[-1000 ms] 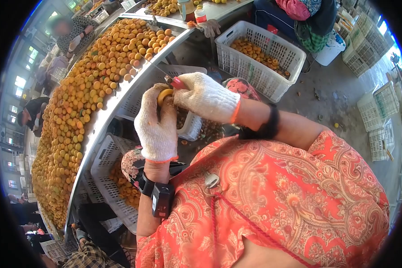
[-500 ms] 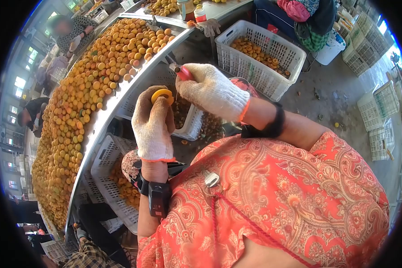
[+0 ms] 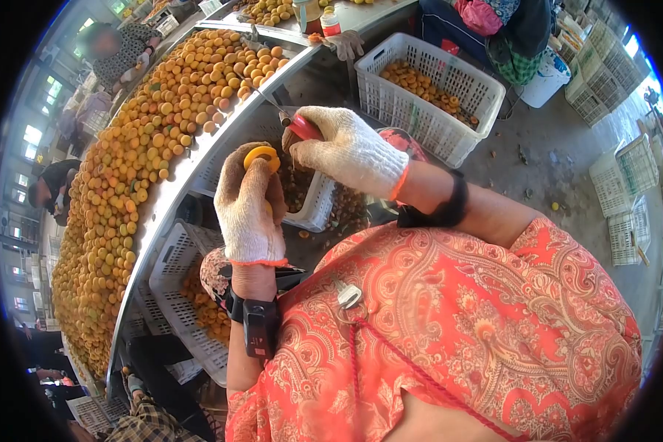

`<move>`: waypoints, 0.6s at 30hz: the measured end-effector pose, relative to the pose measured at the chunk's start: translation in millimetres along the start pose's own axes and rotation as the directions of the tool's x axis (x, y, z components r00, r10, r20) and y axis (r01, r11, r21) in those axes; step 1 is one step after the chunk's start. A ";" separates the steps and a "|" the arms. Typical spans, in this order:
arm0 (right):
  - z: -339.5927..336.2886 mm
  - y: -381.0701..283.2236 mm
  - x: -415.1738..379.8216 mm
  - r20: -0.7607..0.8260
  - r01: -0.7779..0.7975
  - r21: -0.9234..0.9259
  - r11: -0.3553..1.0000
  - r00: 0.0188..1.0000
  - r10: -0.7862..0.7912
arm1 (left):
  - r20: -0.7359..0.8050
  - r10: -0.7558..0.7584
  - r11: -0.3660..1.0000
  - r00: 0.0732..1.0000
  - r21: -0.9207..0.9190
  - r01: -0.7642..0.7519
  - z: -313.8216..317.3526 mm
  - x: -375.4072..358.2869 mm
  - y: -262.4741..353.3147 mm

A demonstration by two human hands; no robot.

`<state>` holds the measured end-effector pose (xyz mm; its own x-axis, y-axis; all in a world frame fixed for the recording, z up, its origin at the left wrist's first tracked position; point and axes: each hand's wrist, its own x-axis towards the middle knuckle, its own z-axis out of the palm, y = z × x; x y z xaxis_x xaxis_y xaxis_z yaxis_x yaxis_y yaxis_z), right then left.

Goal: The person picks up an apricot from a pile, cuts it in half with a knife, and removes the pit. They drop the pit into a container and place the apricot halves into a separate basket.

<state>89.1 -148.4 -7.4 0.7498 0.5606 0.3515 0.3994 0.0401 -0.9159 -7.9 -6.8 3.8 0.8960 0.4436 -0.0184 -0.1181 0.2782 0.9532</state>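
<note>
In a worn, knitted white glove, my left hand (image 3: pixel 249 206) pinches a cut orange apricot (image 3: pixel 263 156) between thumb and fingers. My right hand (image 3: pixel 342 147), gloved alike, is closed round a red-handled knife (image 3: pixel 302 128). Its thin metal blade points up and left, apart from the apricot, toward the table edge. The two hands are close together above a white crate (image 3: pixel 319 202) with dark bits in it; my fingers hide part of the apricot.
A metal table (image 3: pixel 171 188) on my left carries a long heap of whole apricots (image 3: pixel 147 125). White crates with apricot pieces stand at the upper right (image 3: pixel 427 110) and lower left (image 3: pixel 191 324). Other people sit around the table. A glove (image 3: pixel 344 46) lies on its corner.
The knife has turned, so its blade now shows, pointing up and left. Both hands have shifted slightly left, and the apricot in my left hand has tilted a little.
</note>
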 end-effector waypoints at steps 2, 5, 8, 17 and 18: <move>-0.2 -1.6 -1.0 0.013 -0.021 0.012 1.000 1.000 0.021 | -0.001 -0.003 1.000 1.000 -0.003 0.003 -0.9 -0.4 0.0; -1.2 -6.7 -1.8 0.020 -0.058 0.018 0.998 0.998 0.058 | 0.042 0.009 1.000 0.999 -0.001 -0.009 -5.4 0.9 -2.7; -0.2 -6.8 -2.2 0.007 -0.019 -0.020 1.000 1.000 0.019 | 0.041 0.000 1.000 0.999 -0.029 0.001 -6.1 1.3 -3.1; 2.5 3.2 -2.3 0.019 -0.021 0.013 1.000 1.000 0.021 | 0.011 -0.026 1.000 1.000 0.002 0.026 -2.4 0.9 -2.0; 1.8 1.6 -2.6 0.019 -0.022 0.013 1.000 1.000 0.021 | 0.020 -0.023 1.000 1.000 0.004 0.023 -2.7 1.1 -2.6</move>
<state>86.8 -148.4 -10.1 0.7480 0.5770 0.3280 0.3760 0.0390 -0.9258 -7.7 -4.8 0.5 0.9069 0.4199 -0.0339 -0.0963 0.2849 0.9537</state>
